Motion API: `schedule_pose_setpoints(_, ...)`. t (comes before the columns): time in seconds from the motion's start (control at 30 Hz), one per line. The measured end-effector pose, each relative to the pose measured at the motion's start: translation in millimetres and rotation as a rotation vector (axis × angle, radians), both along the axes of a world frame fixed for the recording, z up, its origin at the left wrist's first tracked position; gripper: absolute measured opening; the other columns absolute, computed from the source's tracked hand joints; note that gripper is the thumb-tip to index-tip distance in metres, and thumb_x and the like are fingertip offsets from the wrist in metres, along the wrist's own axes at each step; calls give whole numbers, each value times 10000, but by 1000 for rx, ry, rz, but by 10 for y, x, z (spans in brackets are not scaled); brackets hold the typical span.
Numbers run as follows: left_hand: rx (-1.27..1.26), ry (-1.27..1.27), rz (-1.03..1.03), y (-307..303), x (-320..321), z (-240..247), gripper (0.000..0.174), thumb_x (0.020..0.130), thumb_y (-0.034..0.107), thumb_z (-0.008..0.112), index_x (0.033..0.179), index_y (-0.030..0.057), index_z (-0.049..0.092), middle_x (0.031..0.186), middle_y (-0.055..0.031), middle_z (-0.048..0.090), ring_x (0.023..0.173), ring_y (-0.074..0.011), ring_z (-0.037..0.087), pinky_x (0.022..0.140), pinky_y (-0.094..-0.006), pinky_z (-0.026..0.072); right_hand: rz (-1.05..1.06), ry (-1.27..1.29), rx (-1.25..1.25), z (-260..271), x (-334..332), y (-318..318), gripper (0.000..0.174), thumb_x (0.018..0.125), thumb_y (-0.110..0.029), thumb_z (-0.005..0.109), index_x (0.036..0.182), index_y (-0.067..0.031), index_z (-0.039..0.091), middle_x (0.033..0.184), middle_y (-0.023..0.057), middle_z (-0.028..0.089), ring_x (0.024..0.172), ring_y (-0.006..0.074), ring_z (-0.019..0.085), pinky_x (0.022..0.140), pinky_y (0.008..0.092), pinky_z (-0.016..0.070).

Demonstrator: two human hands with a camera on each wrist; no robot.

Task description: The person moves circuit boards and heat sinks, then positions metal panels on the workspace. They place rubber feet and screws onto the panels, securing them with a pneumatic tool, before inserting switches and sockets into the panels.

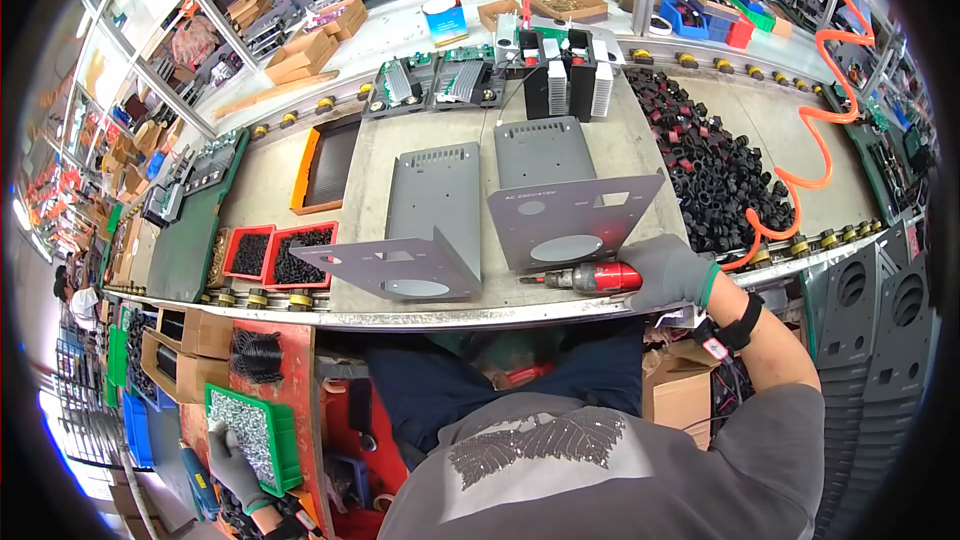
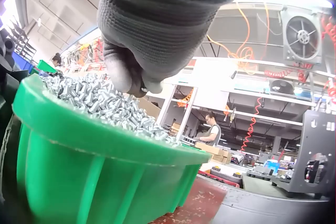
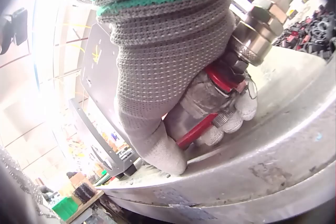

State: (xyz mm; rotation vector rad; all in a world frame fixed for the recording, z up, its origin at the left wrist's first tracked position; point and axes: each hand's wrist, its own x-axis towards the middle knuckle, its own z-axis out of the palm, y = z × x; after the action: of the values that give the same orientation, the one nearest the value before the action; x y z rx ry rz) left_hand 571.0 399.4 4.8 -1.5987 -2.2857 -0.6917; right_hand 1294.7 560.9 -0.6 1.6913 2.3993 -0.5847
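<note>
My gloved right hand (image 1: 668,272) grips a red and black air screwdriver (image 1: 600,278) at the bench's front edge. In the right wrist view its fingers (image 3: 212,136) wrap the tool body, and a metal hose fitting (image 3: 254,37) sticks out behind. The bit points left, in front of a grey bent metal panel (image 1: 575,220) with a large round cutout. Low on the left, my gloved left hand (image 1: 232,462) is over a green bin (image 2: 105,171) full of silvery screws (image 2: 100,100). Its fingertips are pinched together above the pile, a small shiny screw partly hidden between them.
A second grey panel (image 1: 435,200) stands to the left. Red trays (image 1: 300,275) of small black parts lie beyond it. Black plastic parts (image 1: 700,160) are heaped at right, near a coiled orange hose (image 1: 825,120). Circuit boards (image 1: 465,80) sit at the back.
</note>
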Motion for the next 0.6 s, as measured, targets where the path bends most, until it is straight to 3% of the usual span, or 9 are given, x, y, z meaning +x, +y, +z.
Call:
schedule_pose_setpoints(0.17,60,-332,172,50,134,207,220,996,105,560,1197,30,605,949,-26,650,843,-88,585,710,-238,497,-3,6,23,16,-20,-21,552,624,-362,668,1105,-90,657,923,171,703,875,355,681,790,429,533)
schedule_pose_setpoints(0.23,314,-495,74,131,161,273,252,986,65,544,1232,31,586,994,-34,642,870,-90,577,713,-234,491,-11,6,33,71,-83,-57,550,627,-360,669,1102,-85,660,920,170,704,868,353,683,787,428,534)
schedule_pose_setpoints(0.3,285,-437,-36,279,396,520,284,970,30,531,1250,25,575,1023,-44,630,893,-100,576,737,-238,494,-45,-82,-6,165,-174,-119,538,637,-366,670,1085,-67,658,910,177,703,850,351,689,782,428,536)
schedule_pose_setpoints(0.37,197,-695,-242,531,965,773,283,955,31,541,1234,4,579,1022,-54,637,891,-106,585,764,-249,501,-60,-91,-35,205,-239,-164,527,641,-382,681,1064,-68,654,891,178,696,847,352,685,778,430,531)
schedule_pose_setpoints(0.43,41,-759,-402,796,1796,954,262,946,52,562,1198,-15,583,1016,-72,638,872,-119,608,755,-258,523,-82,-103,-59,212,-254,-231,518,644,-398,692,1043,-69,651,871,179,689,844,353,682,775,432,527)
schedule_pose_setpoints(0.5,-179,-929,-605,1007,2320,860,257,935,82,592,1166,-29,588,997,-89,646,817,-128,627,734,-271,547,-29,-23,-29,175,-269,-355,512,647,-425,703,1012,-69,651,848,178,690,826,355,682,766,429,526)
schedule_pose_setpoints(0.6,-497,-1285,-654,1285,3074,486,298,918,142,641,1152,-33,583,929,-86,643,764,-134,628,681,-277,548,-158,234,-178,137,-333,-650,562,661,-468,710,1027,-46,642,873,195,682,832,360,678,766,423,525)
